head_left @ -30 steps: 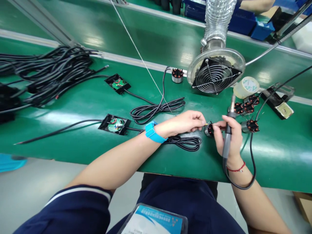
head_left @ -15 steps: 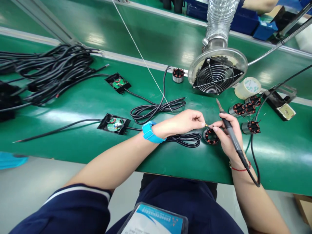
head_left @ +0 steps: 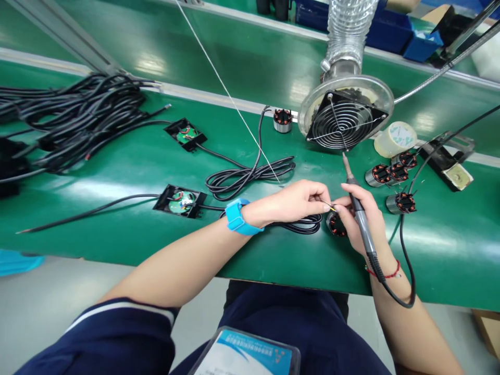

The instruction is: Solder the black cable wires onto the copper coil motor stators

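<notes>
My left hand pinches thin wires, one of them yellow, at the end of a coiled black cable. Facing it, my right hand has its thumb and finger closed at the same wires. A soldering iron rests in that right hand, its tip pointing up and away from the wires. Just below the fingertips sits a motor stator with copper windings, partly covered by my hands. The cable leads left to an open black box with a green circuit board inside.
A fume extractor hangs over the bench. Several more stators stand on the right, near a solder roll and an iron stand. A second box and a heap of black cables lie left. A solder wire hangs down.
The wires between my fingers have shifted slightly, and my hands have drawn closer together over the stator, covering more of it. The soldering iron stays in my right hand.
</notes>
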A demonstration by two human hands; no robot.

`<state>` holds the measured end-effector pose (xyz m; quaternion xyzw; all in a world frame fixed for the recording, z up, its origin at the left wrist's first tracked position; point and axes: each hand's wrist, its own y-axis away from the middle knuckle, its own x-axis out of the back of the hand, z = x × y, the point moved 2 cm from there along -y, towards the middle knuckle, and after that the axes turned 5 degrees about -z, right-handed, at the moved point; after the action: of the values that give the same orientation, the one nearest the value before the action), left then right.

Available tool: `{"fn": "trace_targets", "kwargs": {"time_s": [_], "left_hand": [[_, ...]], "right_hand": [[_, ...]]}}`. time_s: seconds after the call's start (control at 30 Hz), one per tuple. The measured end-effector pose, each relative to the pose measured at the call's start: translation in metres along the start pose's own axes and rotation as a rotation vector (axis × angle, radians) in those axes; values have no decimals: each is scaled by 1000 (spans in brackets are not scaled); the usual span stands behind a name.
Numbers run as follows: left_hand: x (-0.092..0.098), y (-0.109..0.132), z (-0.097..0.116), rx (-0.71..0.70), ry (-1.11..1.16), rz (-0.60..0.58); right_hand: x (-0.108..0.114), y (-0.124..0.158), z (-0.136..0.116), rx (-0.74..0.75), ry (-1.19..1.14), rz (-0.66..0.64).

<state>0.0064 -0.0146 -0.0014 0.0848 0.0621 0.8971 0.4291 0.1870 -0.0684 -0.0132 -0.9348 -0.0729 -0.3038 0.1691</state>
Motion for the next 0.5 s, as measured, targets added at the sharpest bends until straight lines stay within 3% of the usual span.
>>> {"fn": "trace_targets", "kwargs": {"time_s": [0.3,0.5], "left_hand": [[4,-1,-1,-9,-52,-8],[7,0,-2,-7,-52,-24]], "right_hand": [[-6,2,11,-89,-154,-69],[-6,2,9,-133,-243,-21]]}}
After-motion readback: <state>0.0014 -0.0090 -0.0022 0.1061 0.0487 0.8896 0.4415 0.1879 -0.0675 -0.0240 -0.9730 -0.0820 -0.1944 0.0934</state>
